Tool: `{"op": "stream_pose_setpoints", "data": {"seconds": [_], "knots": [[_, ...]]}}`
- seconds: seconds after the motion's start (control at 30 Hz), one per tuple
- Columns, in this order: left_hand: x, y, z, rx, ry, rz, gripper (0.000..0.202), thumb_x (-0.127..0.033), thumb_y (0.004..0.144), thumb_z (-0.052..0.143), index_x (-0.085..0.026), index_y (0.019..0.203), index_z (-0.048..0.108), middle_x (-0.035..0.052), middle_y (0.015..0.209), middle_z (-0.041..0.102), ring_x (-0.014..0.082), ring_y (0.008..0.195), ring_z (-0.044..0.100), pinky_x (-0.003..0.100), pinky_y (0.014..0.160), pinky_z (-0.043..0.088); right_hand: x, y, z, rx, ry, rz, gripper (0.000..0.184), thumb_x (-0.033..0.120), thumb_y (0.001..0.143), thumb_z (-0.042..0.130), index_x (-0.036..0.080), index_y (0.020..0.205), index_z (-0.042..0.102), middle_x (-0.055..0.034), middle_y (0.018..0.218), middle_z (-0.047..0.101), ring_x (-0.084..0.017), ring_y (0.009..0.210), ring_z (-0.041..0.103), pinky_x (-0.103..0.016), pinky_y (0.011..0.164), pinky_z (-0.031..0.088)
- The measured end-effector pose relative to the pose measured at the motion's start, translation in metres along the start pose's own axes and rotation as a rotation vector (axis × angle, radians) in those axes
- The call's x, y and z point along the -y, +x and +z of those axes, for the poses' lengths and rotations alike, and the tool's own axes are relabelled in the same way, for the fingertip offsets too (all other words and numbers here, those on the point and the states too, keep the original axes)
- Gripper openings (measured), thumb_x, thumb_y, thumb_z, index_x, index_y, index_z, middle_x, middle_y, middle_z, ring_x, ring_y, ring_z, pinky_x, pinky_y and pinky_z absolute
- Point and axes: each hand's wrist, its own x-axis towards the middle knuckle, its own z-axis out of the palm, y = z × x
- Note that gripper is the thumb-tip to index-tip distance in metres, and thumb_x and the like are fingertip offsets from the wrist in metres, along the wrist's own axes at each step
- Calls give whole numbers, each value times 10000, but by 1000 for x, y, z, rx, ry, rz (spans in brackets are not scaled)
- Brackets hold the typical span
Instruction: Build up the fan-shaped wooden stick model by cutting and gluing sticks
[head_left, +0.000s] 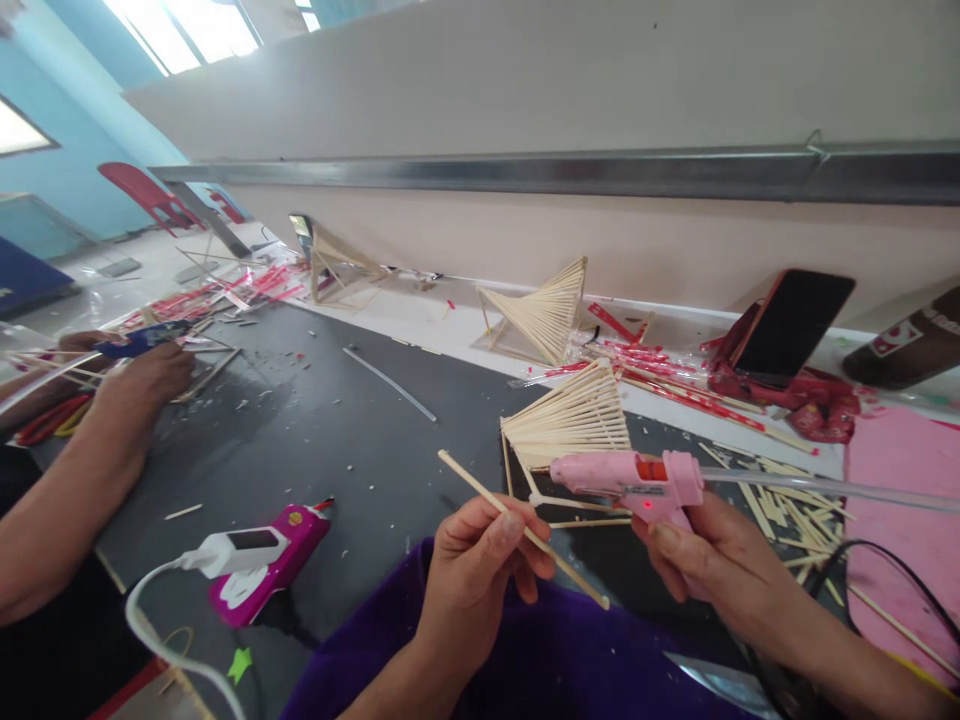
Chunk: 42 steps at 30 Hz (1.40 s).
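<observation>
Between thumb and fingers, my left hand (491, 555) pinches a thin wooden stick (556, 560) that slants down to the right. My right hand (720, 550) grips a pink glue gun (630, 475) with a red light lit on its side. A clear glue stick (825, 486) runs out of the gun's back end. The nozzle points left, in front of a fan-shaped stick model (574, 415) on the dark table. Part of the model's base is hidden behind the gun and my hands.
Two similar stick models (544, 310) (349, 265) stand along the wall. Loose stick pieces (787, 515) lie at right by a pink sheet (900, 520). A phone (795, 325) leans near a bottle (911, 335). A magenta power strip (281, 565) lies left, near a co-worker's hands (154, 375).
</observation>
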Motion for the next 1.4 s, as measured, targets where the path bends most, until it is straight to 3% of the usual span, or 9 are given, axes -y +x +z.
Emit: {"op": "stream_pose_setpoints", "data": {"seconds": [0.23, 0.4, 0.6, 0.83, 1.03, 1.17, 1.4], "knots": [[0, 1, 0, -21, 14, 0, 200, -324, 739, 687, -125, 740, 663, 29, 638, 647, 90, 463, 577, 133, 356, 438, 14, -2, -1, 31, -15, 69, 324, 457, 924, 400, 171, 834, 522, 25, 585, 484, -107, 532, 427, -231, 482, 307], [-1, 0, 2, -22, 11, 1, 200, -326, 728, 695, -130, 720, 662, 28, 656, 653, 90, 465, 578, 133, 352, 430, 13, -1, 1, -26, 110, 28, 314, 456, 909, 429, 168, 833, 530, 15, 633, 483, -102, 523, 442, -227, 466, 317], [-2, 0, 3, -36, 60, -5, 241, -362, 715, 699, -123, 708, 667, 30, 580, 637, 88, 447, 556, 135, 357, 423, 16, -5, -2, 8, 150, 20, 290, 439, 904, 451, 168, 865, 547, -8, 715, 546, -95, 501, 456, -224, 451, 325], [-6, 1, 3, -162, 103, -19, 313, -373, 561, 802, -131, 700, 661, 21, 603, 659, 85, 430, 540, 133, 341, 402, 11, -42, -30, -328, 231, -37, 292, 404, 861, 544, 193, 1060, 505, 30, 619, 571, -104, 441, 479, -235, 446, 363], [-13, 1, 18, -269, 153, -23, 393, -356, 379, 868, -144, 633, 654, 0, 584, 656, 90, 436, 537, 140, 350, 417, -5, -77, -58, -549, 386, -7, 328, 444, 895, 407, 163, 974, 556, 5, 530, 572, -111, 399, 456, -222, 387, 303], [-13, -2, 21, -225, 161, -20, 346, -320, 419, 858, -164, 659, 663, -6, 628, 669, 87, 481, 558, 133, 402, 452, -19, -97, -76, -574, 597, -50, 254, 326, 799, 467, 169, 978, 554, -6, 584, 592, -127, 420, 489, -227, 382, 311], [-8, -6, 24, -204, 183, 23, 307, -264, 431, 837, -162, 659, 660, 0, 633, 662, 101, 496, 564, 140, 391, 458, -35, -120, -87, -566, 689, -68, 406, 200, 636, 507, 149, 1034, 571, -30, 692, 610, -155, 529, 546, -246, 442, 389]]}}
